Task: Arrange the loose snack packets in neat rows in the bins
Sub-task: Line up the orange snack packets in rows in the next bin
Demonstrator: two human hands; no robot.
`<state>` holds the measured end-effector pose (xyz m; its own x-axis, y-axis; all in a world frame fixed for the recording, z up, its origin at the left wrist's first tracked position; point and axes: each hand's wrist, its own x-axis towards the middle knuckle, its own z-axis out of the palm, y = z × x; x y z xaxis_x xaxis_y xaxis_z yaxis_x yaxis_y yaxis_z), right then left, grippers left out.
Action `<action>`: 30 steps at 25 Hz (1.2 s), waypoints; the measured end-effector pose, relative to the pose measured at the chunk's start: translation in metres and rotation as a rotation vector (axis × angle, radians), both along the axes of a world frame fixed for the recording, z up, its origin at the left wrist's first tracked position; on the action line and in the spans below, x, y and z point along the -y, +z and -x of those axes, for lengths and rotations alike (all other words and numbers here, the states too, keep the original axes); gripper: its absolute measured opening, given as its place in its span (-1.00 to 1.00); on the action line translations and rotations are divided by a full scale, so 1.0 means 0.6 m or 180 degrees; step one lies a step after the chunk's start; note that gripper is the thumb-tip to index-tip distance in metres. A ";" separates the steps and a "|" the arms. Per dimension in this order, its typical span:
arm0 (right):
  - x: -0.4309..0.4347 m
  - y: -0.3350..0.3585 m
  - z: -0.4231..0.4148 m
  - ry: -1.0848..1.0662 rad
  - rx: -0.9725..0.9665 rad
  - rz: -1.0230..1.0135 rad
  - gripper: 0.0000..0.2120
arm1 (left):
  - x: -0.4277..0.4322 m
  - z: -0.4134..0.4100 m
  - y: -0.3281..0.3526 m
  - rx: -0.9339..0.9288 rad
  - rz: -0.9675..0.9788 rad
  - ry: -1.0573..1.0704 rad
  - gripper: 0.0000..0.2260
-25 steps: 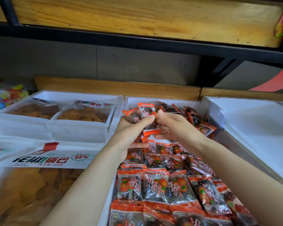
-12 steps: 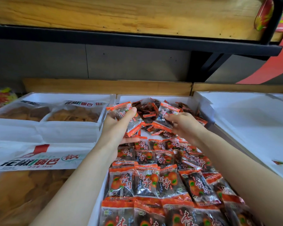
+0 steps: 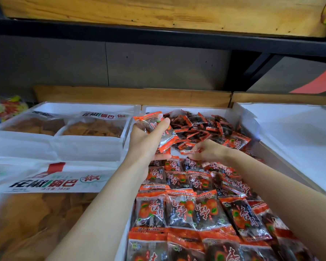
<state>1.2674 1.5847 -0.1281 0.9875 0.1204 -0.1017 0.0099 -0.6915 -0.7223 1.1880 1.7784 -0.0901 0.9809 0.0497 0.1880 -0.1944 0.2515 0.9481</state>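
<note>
1. Snack packets (image 3: 179, 210), small clear plastic sachets with orange-red sealed ends and dark fruit inside, lie in tidy rows in the 6 o'clock half of the white foam bin (image 3: 186, 108).
2. At its 12 o'clock end I see a loose heap (image 3: 201, 125) of the same sachets.
3. The left hand (image 3: 149, 146) is raised at 11 o'clock, thumb and fingers curled round a small stack (image 3: 152, 122).
4. The right hand (image 3: 208, 150), just beyond the rows, pinches one packet (image 3: 186, 151) by its orange edge.
5. Clear bags of tan crisps (image 3: 94, 127) fill the neighbouring white bin (image 3: 64, 105) at 10 o'clock.
</note>
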 end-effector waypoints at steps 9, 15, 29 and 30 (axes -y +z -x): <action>-0.005 -0.022 -0.002 0.0497 0.0832 0.1763 -0.61 | 0.012 -0.001 -0.011 -0.0214 -0.0214 -0.0144 -0.67; -0.045 0.055 0.107 0.0165 0.1013 -0.1274 -0.74 | 0.021 0.001 -0.021 -0.0161 -0.0399 -0.0202 -0.82; 0.037 0.055 0.099 -0.0760 0.1003 -0.1719 -0.79 | 0.028 -0.009 -0.031 -0.0232 -0.0368 -0.0295 -0.61; 0.050 0.043 0.088 -0.0953 0.1028 -0.1370 -0.79 | 0.027 -0.011 -0.033 -0.0241 -0.0358 -0.0280 -0.62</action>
<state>1.2147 1.5545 -0.1024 0.9576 -0.2031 0.2044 0.1253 -0.3452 -0.9301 1.1944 1.7624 -0.1099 0.9921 -0.0542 0.1127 -0.1031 0.1559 0.9824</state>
